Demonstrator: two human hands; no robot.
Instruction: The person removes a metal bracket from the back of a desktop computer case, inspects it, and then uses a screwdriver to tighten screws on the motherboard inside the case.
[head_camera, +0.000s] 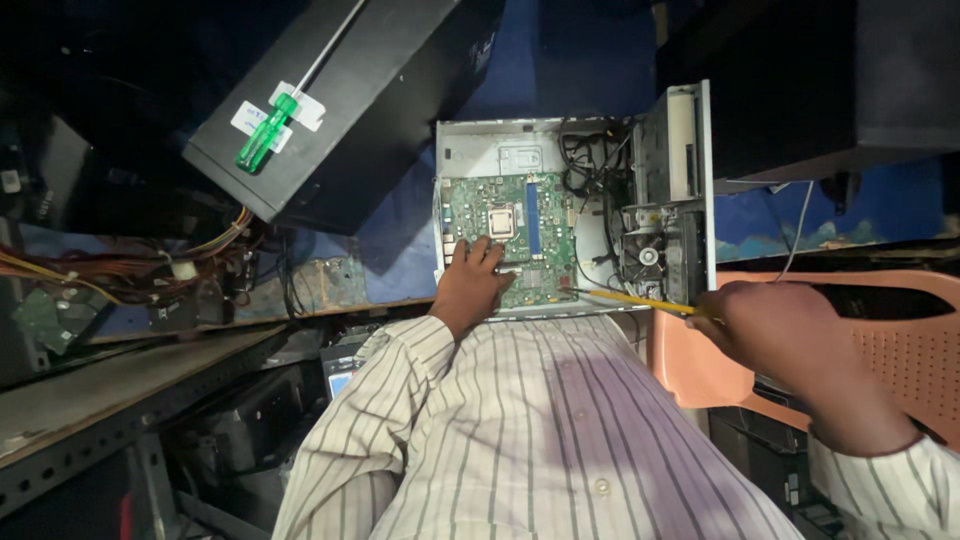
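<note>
Striped shirt (520, 430) nearest, left hand (470, 285) spread flat on the board (510, 240) inside the open case (575, 215), right hand (780, 330) closed around a yellow tool (640, 301) reaching leftward toward it — best keep that tip low, board pinned steady.

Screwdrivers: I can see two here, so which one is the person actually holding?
The yellow-handled screwdriver, gripped in the right hand, tip toward the open computer case. The green-handled screwdriver lies untouched on a black box.

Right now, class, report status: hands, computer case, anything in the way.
Left hand flat on green motherboard. Right hand gripping yellow tool, tip toward open computer case. Black cables crowd the board's right.
</note>
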